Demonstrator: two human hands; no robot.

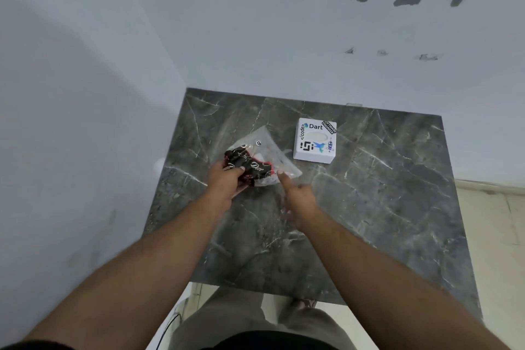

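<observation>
A clear plastic bag (270, 150) lies on the dark marble table (369, 207), with a crumpled black and red wrapper (250, 167) at its near end. My left hand (227, 182) grips the wrapper, thumb on top. My right hand (298, 193) is blurred; its forefinger points forward and touches the bag's near right edge. I cannot tell whether the wrapper is inside the bag or at its mouth.
A white square box (315, 140) covered in stickers sits on the table just right of the bag. Pale walls close in the table at the left and back. Light floor tiles (488, 221) show to the right. My legs stand at the table's near edge.
</observation>
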